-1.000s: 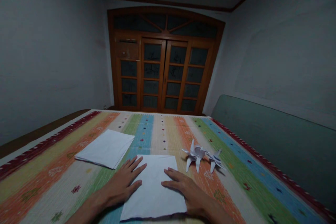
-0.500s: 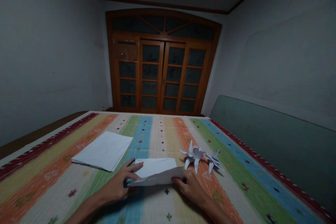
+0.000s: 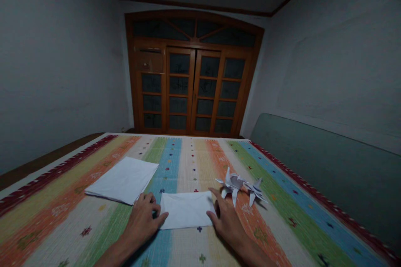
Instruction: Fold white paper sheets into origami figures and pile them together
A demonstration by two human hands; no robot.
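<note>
A white sheet of paper (image 3: 187,210), folded in half, lies flat on the striped cloth in front of me. My left hand (image 3: 143,221) rests at its left edge, fingers curled, thumb pressing the paper's near left corner. My right hand (image 3: 224,218) lies at its right edge, fingers stretched out, thumb on the near right corner. Two folded white paper figures (image 3: 240,188) stand just beyond my right hand.
A stack of white paper sheets (image 3: 123,179) lies to the left. The multicoloured striped cloth (image 3: 191,162) covers a wide surface. A green padded board (image 3: 322,162) runs along the right wall. Wooden glazed doors (image 3: 192,89) stand at the far end.
The sheet lay open under both hands. Its near edge was lifted and brought over to the far edge, and the paper now lies folded in half, both hands pressing it down.
</note>
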